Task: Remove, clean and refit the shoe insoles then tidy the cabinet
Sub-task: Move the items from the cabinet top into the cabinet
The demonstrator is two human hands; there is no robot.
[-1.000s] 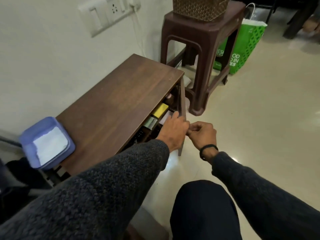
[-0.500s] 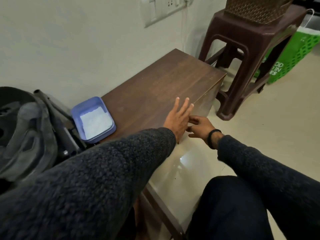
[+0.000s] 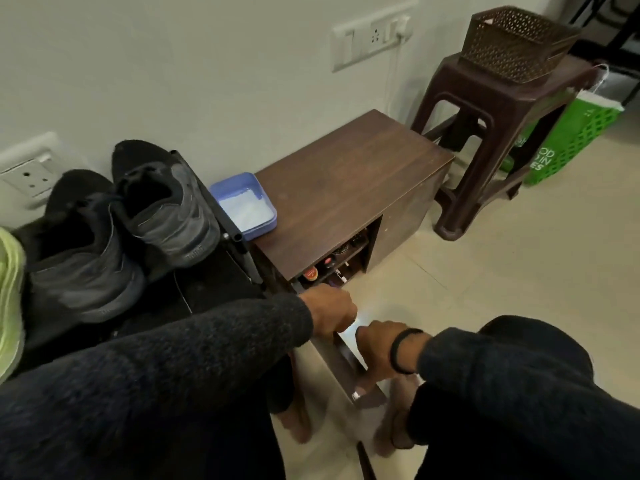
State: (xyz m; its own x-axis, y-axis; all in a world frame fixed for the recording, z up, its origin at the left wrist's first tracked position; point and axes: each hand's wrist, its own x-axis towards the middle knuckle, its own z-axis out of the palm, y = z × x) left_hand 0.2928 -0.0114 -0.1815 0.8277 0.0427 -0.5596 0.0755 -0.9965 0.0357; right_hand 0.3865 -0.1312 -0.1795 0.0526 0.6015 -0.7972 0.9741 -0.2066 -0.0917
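The low dark-brown wooden cabinet (image 3: 349, 188) stands against the pale wall, its left compartment open and showing small tins and bottles on two shelves, too dim to name. Right of the cabinet stands a dark-brown plastic stool (image 3: 498, 133) carrying a brown perforated basket (image 3: 516, 43), and beyond the stool leans a green printed paper bag (image 3: 571, 147). Left of the cabinet, on a black rack, sits a pair of dark grey sports shoes (image 3: 124, 230), heels toward the camera, the nearer shoe just beside the cabinet's left end. On the cabinet top, at its left corner, rests a shallow blue plastic tray (image 3: 247, 202) holding something white. In front of the cabinet the swung-out brown cabinet door (image 3: 341, 368) is blurred. The left hand (image 3: 330, 311), in a dark knitted sleeve, is curled closed over the door's upper edge. The right hand (image 3: 375, 351), with a black band at the wrist, appears to grip the door lower down, fingers folded around it.
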